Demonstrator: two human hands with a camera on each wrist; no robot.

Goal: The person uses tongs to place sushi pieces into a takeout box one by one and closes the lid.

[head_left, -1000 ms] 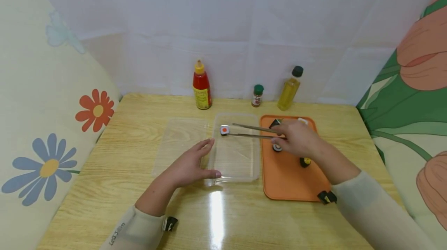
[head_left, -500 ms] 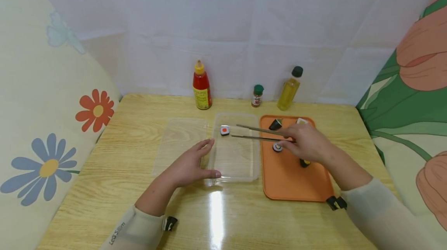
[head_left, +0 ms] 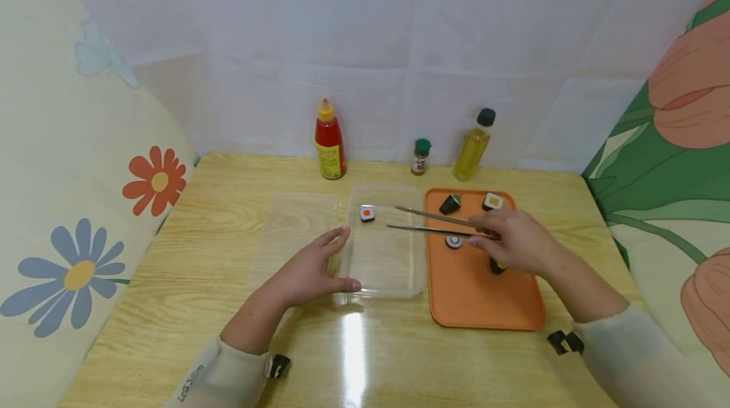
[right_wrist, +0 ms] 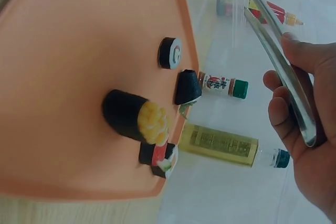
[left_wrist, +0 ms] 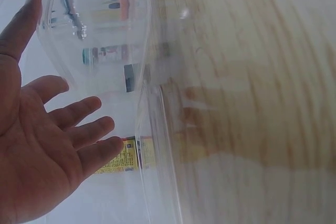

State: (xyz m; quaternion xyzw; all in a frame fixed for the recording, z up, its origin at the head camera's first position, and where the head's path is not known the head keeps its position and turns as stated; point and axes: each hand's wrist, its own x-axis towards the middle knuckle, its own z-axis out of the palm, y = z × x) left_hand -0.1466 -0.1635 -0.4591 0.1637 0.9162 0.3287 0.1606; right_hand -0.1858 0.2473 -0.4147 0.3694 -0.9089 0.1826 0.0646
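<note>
My left hand (head_left: 310, 272) lies at the left side of a clear plastic container (head_left: 419, 281), fingers spread and relaxed; whether it touches the rim I cannot tell. Inside, near the far left corner, sits a white sushi roll (head_left: 367, 213) with an orange centre. My right hand (head_left: 521, 240) is over the orange tray (head_left: 485, 300), holding metal tongs (right_wrist: 278, 66). Their tips stand apart over the container with nothing between them. On the tray are a small round roll (right_wrist: 170, 53), a dark cone-shaped roll (right_wrist: 187, 87), a yellow-topped sushi (right_wrist: 131, 116) and a square white-topped roll (head_left: 492, 201).
A clear lid (head_left: 302, 224) lies left of the container. Along the back of the wooden table (head_left: 199, 256) stand a red sauce bottle (head_left: 329, 148), a small green-capped spice jar (head_left: 419, 158) and an oil bottle (head_left: 471, 148). White cloth (head_left: 274, 47) hangs behind them.
The tongs have released the orange-centred sushi roll, which stays in the container. My right hand has drawn back to the right with the tongs. The left hand has not moved.
</note>
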